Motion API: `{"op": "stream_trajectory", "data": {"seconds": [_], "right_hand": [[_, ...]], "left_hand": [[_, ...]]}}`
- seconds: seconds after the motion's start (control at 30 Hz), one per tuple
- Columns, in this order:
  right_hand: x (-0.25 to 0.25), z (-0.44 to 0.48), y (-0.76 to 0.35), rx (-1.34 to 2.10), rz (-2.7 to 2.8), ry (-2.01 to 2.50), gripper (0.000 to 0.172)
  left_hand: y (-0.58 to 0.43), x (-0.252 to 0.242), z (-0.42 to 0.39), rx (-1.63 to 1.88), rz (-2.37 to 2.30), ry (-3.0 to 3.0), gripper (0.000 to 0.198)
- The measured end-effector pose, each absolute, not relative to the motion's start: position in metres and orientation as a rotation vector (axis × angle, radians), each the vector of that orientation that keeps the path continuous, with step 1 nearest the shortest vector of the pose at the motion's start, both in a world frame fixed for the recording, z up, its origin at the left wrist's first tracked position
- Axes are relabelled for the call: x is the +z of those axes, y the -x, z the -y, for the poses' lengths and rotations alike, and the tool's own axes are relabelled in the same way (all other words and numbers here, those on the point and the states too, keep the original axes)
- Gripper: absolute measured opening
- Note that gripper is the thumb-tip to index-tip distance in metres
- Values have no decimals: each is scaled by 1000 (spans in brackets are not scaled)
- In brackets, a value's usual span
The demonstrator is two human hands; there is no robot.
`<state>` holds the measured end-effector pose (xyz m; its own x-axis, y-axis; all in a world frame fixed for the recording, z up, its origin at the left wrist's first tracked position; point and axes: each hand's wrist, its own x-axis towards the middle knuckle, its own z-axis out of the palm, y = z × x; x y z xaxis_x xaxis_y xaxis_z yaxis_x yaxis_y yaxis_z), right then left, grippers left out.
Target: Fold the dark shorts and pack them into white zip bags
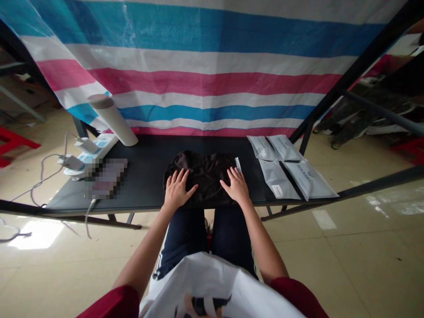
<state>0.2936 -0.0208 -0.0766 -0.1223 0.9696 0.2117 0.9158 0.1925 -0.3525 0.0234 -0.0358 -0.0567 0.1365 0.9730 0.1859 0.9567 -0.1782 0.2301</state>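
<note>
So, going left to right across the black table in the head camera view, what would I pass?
White plastic power strip → bare left hand → bare right hand → flat grey printed packets

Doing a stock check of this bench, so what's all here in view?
Table: one, black, centre
Cloth: one, black, mid-table
Packets: four, grey, table's right side
Tube: one, white, tilted at table's far left
Power strip: one, white, table's left edge
Plugs: two, white, on the power strip
Blurred object: one, colour unclear, left of cloth
Tarp: one, blue, white and pink stripes, behind table
Left hand: one, on cloth
Right hand: one, on cloth
Sleeves: two, red, upper arms
Shirt: one, white, torso
Trousers: one pair, dark blue, legs under table
</note>
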Motion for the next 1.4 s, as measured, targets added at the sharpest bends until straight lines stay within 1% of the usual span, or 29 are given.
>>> {"op": "stream_trajectory", "data": {"seconds": [0.2, 0.43, 0.9, 1.4], "right_hand": [[-76, 21, -293, 189, 2049, 1774, 65], [-75, 21, -294, 222, 1976, 1782, 57], [-85, 19, -297, 165, 1938, 1689, 50], [-82, 21, -296, 127, 1949, 1712, 49]], "left_hand": [[-25, -57, 36, 494, -1983, -2312, 75], [-26, -57, 36, 466, -1994, -2320, 75], [-26, -61, 37, 472, -2018, -2377, 76], [-24, -66, 37, 523, -2005, -2400, 75]]}}
